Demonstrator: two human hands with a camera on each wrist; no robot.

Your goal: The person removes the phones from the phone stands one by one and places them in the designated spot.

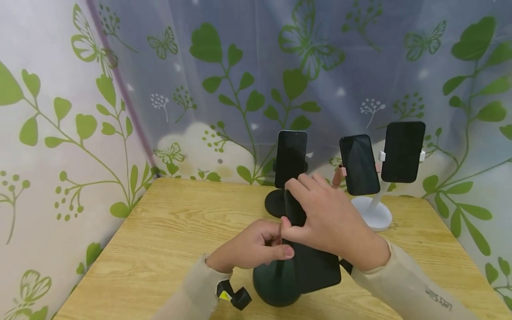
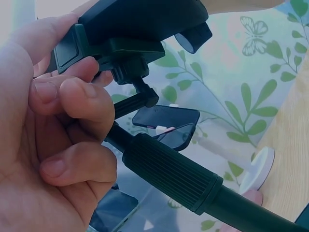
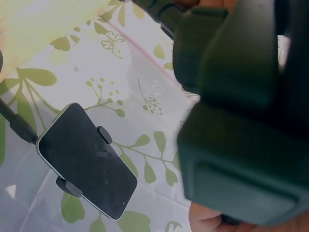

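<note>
A black phone lies tilted on a dark green phone stand, whose round base rests on the table near the front. My right hand reaches over the phone and grips it, thumb at the near edge and fingers over the far side. On the phone's left side my left hand pinches the stand's green clamp, its other fingers curled beneath. Under the clamp, the left wrist view shows the joint and the ribbed collar on the pole. The clamp's end block fills much of the right wrist view.
Behind my hands, a phone stands in a black holder. Farther right are a phone in a pink holder and another in a white holder with a round base. A leaf-patterned curtain borders the wooden table.
</note>
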